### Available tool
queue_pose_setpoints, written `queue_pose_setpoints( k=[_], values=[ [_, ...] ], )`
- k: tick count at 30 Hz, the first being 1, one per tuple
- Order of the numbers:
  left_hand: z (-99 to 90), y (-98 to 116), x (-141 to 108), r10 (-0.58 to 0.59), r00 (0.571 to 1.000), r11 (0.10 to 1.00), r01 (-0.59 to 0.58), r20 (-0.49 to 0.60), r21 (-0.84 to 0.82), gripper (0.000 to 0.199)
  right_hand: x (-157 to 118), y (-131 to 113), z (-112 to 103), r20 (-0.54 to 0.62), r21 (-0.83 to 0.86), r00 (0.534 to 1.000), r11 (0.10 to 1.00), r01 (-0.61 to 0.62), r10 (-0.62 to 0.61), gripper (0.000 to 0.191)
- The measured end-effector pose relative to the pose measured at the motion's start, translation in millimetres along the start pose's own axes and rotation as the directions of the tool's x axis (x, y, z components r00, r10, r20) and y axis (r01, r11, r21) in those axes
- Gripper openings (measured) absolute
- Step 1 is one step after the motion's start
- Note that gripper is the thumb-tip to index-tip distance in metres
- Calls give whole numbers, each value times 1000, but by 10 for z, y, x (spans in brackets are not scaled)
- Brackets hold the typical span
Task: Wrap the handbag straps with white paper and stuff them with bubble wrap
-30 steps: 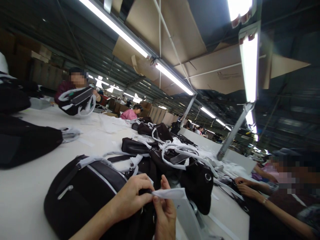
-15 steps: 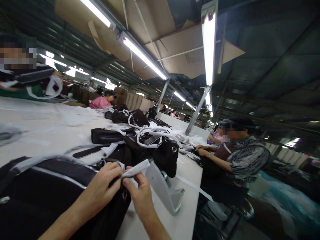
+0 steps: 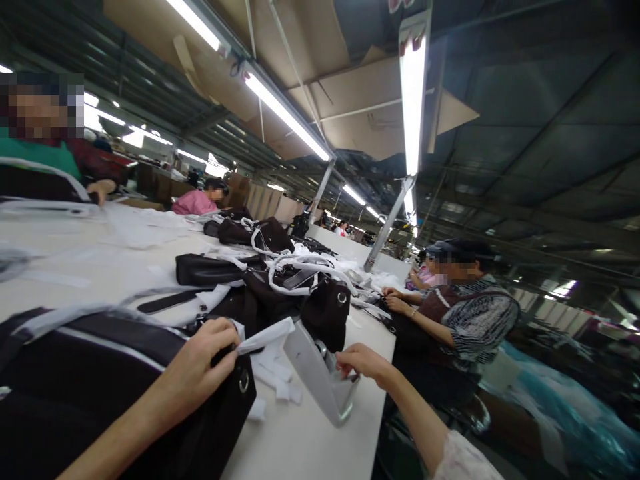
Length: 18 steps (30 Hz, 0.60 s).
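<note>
Beneath the left hand (image 3: 210, 355), black bag (image 3: 95, 380), white strip (image 3: 269, 335) in its pinch, right hand (image 3: 364, 362) at grey dispenser (image 3: 314, 373), grip unclear

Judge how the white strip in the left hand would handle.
The white strip is probably light, since it looks paper-thin. It may crease easily, as it narrows toward the left hand. Its jutting end suggests slight stiffness.

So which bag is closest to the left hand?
The big bag at the front left. The left hand is right by its end, pinching a white strip; the other bags are farther back.
</note>
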<state>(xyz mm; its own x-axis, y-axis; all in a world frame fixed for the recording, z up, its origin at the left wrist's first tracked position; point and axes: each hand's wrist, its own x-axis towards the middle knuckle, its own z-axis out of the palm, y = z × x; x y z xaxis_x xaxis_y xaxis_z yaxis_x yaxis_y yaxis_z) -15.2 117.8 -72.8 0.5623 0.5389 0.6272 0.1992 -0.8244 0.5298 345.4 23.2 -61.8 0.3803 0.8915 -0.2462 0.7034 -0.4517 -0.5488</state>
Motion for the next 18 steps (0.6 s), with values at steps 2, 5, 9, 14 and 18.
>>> queue_pose_setpoints(
  k=[2,5,9,14,18],
  values=[
    [-12,14,8,-5,1000,1000,5,10,9,24,-12,-50,-98,17,-11,1000,1000,-1,1,25],
    [-38,34,31,-4,1000,1000,4,30,15,25,-112,-19,-303,-26,-4,999,1000,23,-23,26],
    [-53,34,57,-5,999,1000,5,37,6,25,-345,266,-274,-113,50,993,998,23,-18,31],
    [-61,58,60,-46,998,999,46,47,-11,24,-541,644,227,-232,155,972,988,10,26,28],
    [-58,113,20,-106,994,991,107,18,-79,18,-683,648,429,-233,187,972,979,81,-36,33]
  ],
)
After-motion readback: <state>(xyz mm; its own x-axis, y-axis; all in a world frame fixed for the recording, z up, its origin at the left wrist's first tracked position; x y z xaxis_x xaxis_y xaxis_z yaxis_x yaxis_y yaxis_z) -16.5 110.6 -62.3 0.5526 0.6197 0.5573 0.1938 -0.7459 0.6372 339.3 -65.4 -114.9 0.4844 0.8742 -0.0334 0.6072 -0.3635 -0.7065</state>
